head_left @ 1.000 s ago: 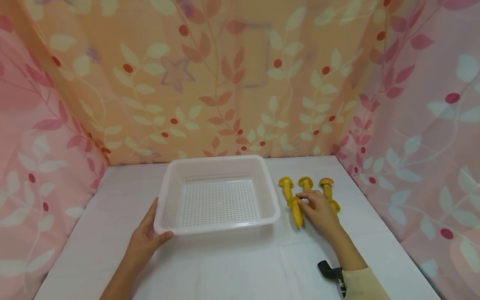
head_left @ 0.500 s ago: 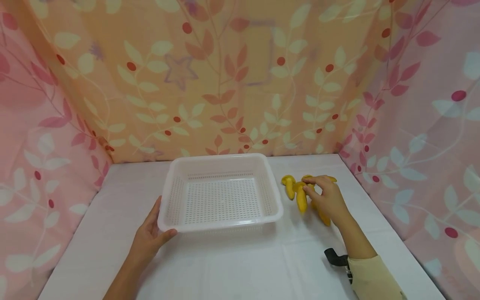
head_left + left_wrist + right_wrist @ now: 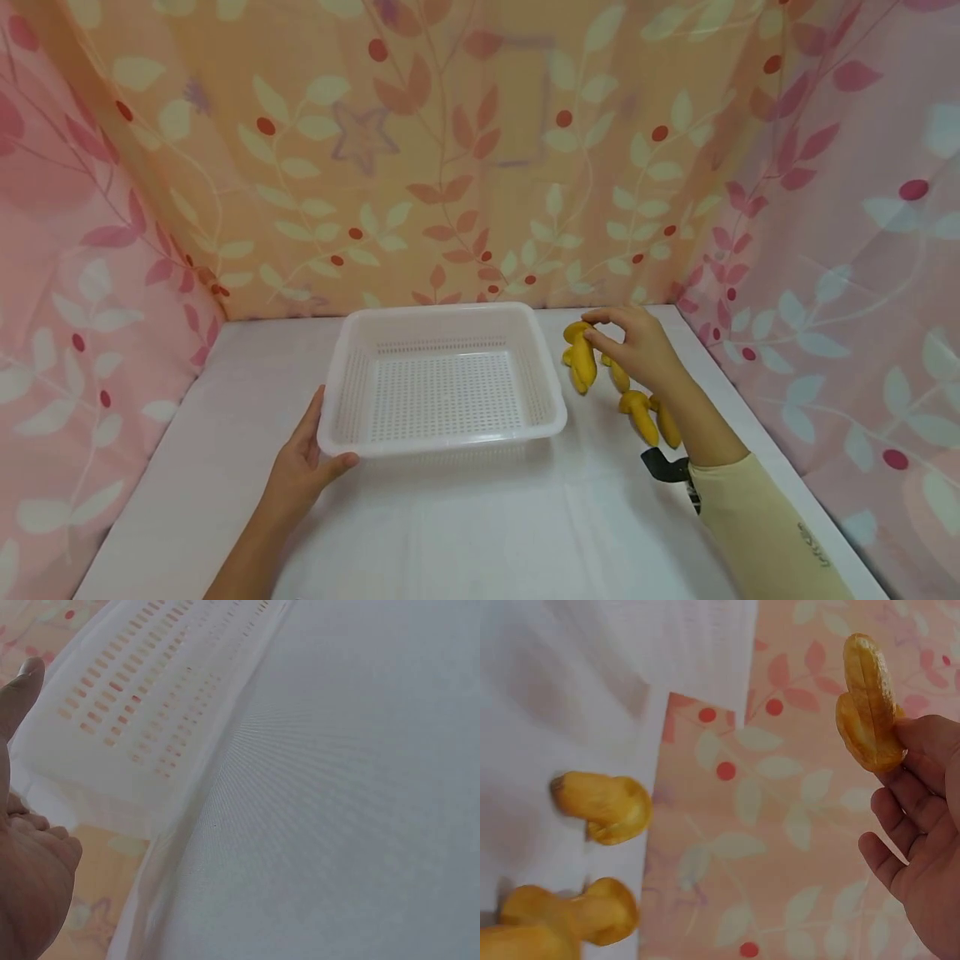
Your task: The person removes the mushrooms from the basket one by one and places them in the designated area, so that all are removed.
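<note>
– Yellow and glossy, what is pinched by the right hand (image 3: 641,348)?
– A mushroom-shaped piece (image 3: 582,362), held by its cap just right of the basket (image 3: 450,442), presumably so the smooth stem is left free
– And the left hand (image 3: 298,471)?
– Spread, not clenched: thumb and forefinger are laid against the near-left corner, probably so the slotted white plastic is kept steady
– And the other pieces (image 3: 640,417)?
– Strewn on white cloth (image 3: 480,533), round-capped and stubby
</note>
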{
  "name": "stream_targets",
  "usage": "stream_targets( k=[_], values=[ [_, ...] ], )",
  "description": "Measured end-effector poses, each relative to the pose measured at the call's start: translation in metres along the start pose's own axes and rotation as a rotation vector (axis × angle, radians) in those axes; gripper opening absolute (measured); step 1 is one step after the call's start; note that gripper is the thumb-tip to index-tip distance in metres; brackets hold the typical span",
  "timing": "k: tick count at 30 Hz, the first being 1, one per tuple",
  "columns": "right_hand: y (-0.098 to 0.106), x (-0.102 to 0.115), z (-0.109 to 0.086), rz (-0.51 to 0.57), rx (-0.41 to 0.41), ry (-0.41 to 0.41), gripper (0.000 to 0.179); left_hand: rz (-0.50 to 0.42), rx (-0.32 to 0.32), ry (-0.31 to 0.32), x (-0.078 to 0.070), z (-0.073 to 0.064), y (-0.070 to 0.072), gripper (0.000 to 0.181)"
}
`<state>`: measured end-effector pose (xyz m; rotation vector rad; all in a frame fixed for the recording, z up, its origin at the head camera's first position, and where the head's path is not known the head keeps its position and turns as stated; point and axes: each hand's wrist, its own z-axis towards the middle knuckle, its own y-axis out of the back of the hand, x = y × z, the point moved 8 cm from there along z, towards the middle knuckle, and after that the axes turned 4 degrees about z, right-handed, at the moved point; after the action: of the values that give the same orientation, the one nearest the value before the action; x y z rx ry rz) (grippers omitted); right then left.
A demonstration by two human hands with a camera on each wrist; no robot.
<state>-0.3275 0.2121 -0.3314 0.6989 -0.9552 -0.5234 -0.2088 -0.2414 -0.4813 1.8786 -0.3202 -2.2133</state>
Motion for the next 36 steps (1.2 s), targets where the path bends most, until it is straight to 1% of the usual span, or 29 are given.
stream_targets(
  k=[3,5,9,12,15,18,21,23,25,27,29,32,35,36],
  values=[
    [-0.006,0.013,0.016,-0.003,0.042,0.049,0.027,0.008,0.002,-0.008,0.001,-0.001,0.001,0.108],
    [-0.011,0.023,0.026,0.009,0.074,0.075,0.027,-0.007,0.003,-0.01,0.002,-0.001,0.001,0.107],
    [-0.023,0.042,0.045,0.037,0.148,0.103,0.025,-0.03,0.01,-0.006,0.003,-0.002,0.001,0.106],
    [-0.032,0.058,0.058,0.052,0.185,0.123,0.023,-0.019,0.007,-0.008,0.001,-0.001,0.002,0.106],
    [-0.042,0.075,0.071,0.055,0.195,0.17,0.021,-0.003,0.004,-0.006,0.002,0.0,0.001,0.107],
    [-0.053,0.087,0.082,0.074,0.214,0.178,0.02,0.004,0.005,-0.011,0.003,0.002,-0.001,0.107],
    [-0.065,0.098,0.092,0.084,0.229,0.186,0.023,0.013,-0.009,-0.023,0.002,0.004,-0.001,0.108],
    [-0.072,0.107,0.098,0.088,0.235,0.199,0.021,0.027,-0.015,-0.025,0.001,0.005,0.0,0.107],
    [-0.08,0.115,0.102,0.105,0.244,0.22,0.018,0.039,-0.021,-0.016,0.001,0.006,0.001,0.107],
    [-0.09,0.122,0.104,0.145,0.268,0.23,0.016,0.055,-0.026,-0.009,0.001,0.006,0.001,0.108],
    [-0.101,0.13,0.105,0.191,0.295,0.244,0.013,0.068,-0.034,-0.003,0.002,0.005,0.003,0.108],
    [-0.118,0.139,0.105,0.238,0.311,0.26,0.013,0.077,-0.037,0.003,0.003,0.003,0.004,0.108],
    [-0.135,0.144,0.101,0.256,0.327,0.23,0.015,0.088,-0.031,0.02,0.005,0.0,0.004,0.108],
    [-0.141,0.145,0.1,0.246,0.324,0.214,0.016,0.089,-0.03,0.024,0.005,-0.001,0.004,0.108]
  ],
)
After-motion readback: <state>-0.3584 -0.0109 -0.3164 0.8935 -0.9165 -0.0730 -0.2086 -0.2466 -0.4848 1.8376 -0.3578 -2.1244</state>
